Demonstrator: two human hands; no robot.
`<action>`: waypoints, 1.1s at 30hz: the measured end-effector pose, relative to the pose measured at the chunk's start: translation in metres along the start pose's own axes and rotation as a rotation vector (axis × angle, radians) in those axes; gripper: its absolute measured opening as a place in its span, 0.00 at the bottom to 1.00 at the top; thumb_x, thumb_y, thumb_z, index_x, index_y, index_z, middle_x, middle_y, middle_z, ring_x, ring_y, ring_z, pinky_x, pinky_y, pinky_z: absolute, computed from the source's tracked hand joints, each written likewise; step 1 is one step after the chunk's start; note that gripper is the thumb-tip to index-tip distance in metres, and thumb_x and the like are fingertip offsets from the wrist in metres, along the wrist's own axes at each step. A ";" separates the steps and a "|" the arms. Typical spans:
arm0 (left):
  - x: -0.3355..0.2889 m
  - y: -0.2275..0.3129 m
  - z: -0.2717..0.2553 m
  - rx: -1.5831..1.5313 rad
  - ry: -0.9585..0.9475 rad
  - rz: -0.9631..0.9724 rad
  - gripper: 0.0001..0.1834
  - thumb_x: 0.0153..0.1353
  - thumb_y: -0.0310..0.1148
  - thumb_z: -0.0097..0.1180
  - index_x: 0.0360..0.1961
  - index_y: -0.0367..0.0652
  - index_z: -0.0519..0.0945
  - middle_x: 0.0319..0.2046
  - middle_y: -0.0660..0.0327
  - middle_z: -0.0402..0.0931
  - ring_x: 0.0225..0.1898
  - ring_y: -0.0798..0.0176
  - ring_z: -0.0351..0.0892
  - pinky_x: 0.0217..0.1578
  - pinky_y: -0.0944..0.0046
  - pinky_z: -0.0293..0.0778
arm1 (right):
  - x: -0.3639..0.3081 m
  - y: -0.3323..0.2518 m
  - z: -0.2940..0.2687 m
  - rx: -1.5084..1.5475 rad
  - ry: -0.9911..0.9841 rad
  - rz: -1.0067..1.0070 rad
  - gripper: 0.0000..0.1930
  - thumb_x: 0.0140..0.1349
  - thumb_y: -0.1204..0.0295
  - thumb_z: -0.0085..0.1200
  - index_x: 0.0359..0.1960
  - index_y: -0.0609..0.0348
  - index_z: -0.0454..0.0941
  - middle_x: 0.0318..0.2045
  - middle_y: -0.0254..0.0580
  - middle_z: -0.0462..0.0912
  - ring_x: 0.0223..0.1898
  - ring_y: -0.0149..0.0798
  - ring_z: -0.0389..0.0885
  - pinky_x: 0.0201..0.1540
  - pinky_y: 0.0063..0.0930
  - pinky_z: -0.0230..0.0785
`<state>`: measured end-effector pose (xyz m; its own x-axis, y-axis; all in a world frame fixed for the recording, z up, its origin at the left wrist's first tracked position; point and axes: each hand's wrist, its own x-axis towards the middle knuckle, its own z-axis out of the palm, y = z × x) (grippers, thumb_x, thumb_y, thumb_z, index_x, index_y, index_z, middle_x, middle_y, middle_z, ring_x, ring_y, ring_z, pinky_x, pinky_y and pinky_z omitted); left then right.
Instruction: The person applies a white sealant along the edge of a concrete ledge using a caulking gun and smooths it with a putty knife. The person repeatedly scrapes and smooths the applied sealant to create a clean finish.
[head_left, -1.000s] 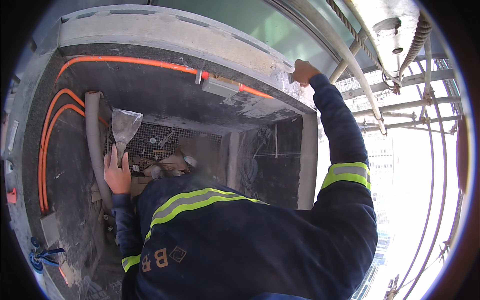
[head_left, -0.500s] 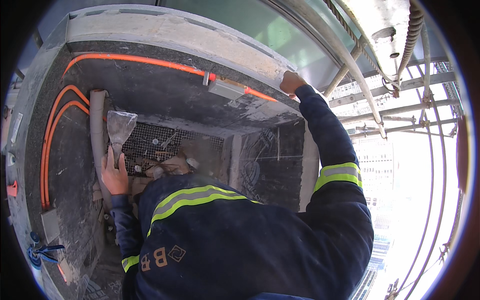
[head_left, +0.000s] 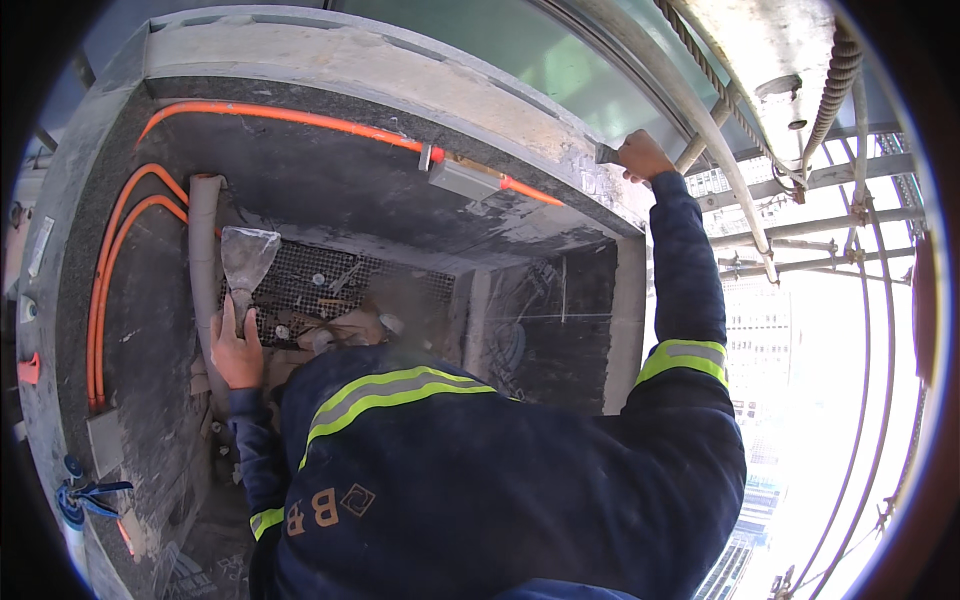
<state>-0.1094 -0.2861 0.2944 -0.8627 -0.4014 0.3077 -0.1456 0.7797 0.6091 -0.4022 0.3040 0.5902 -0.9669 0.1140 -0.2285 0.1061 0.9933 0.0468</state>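
Note:
My left hand (head_left: 237, 352) is closed round the handle of a putty knife (head_left: 249, 258). Its wide, dusty blade points away from me beside a grey wrapped pipe (head_left: 206, 240). At the far right, with my arm stretched out, my right hand (head_left: 645, 158) is closed on a scraper. The scraper's short grey blade (head_left: 607, 153) shows left of my fist, at the pale concrete ledge (head_left: 400, 62); its handle is hidden in my fingers. Whether the blade touches the ledge I cannot tell.
Orange conduit (head_left: 290, 114) runs along the dark wall to a grey box (head_left: 465, 181). Debris lies on black mesh (head_left: 330, 270) below, under hazy dust. A blue-handled tool (head_left: 85, 497) sits at the left edge. Scaffold tubes (head_left: 715, 145) and wire ropes stand on the right.
My right hand has moved right and slightly up the ledge, and the grey blade has come into sight. My left hand still holds the putty knife; the whole view has shifted slightly.

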 end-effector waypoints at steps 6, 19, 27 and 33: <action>0.011 0.015 -0.004 0.068 0.023 -0.011 0.25 0.65 0.43 0.60 0.61 0.44 0.78 0.47 0.47 0.79 0.46 0.41 0.80 0.45 0.49 0.76 | 0.002 0.029 0.019 0.160 0.098 -0.083 0.16 0.62 0.71 0.46 0.34 0.76 0.80 0.22 0.51 0.81 0.22 0.42 0.86 0.19 0.33 0.76; -0.006 0.115 -0.006 -0.900 -0.077 -0.317 0.22 0.70 0.37 0.57 0.57 0.28 0.78 0.33 0.64 0.78 0.25 0.78 0.67 0.27 0.74 0.67 | -0.113 -0.178 0.109 1.596 -0.227 -0.539 0.27 0.61 0.80 0.43 0.64 0.74 0.67 0.52 0.51 0.79 0.40 0.31 0.76 0.34 0.24 0.69; -0.041 0.195 -0.008 -0.930 -0.129 -0.305 0.21 0.70 0.33 0.56 0.57 0.28 0.77 0.32 0.65 0.81 0.26 0.78 0.69 0.28 0.74 0.67 | -0.154 -0.235 0.172 1.697 -0.522 -0.496 0.20 0.70 0.72 0.44 0.62 0.66 0.69 0.48 0.42 0.80 0.38 0.28 0.73 0.33 0.21 0.67; -0.075 0.225 0.019 -0.819 -0.124 -0.322 0.21 0.70 0.32 0.55 0.60 0.31 0.75 0.42 0.55 0.81 0.40 0.71 0.77 0.45 0.68 0.73 | -0.183 -0.224 0.163 1.570 -0.410 -0.506 0.24 0.72 0.73 0.46 0.68 0.67 0.67 0.44 0.38 0.77 0.37 0.25 0.71 0.36 0.21 0.69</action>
<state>-0.0867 -0.0718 0.3946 -0.8927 -0.4502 -0.0209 -0.0388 0.0305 0.9988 -0.2113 0.0638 0.4632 -0.8810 -0.4498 -0.1471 0.1826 -0.0363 -0.9825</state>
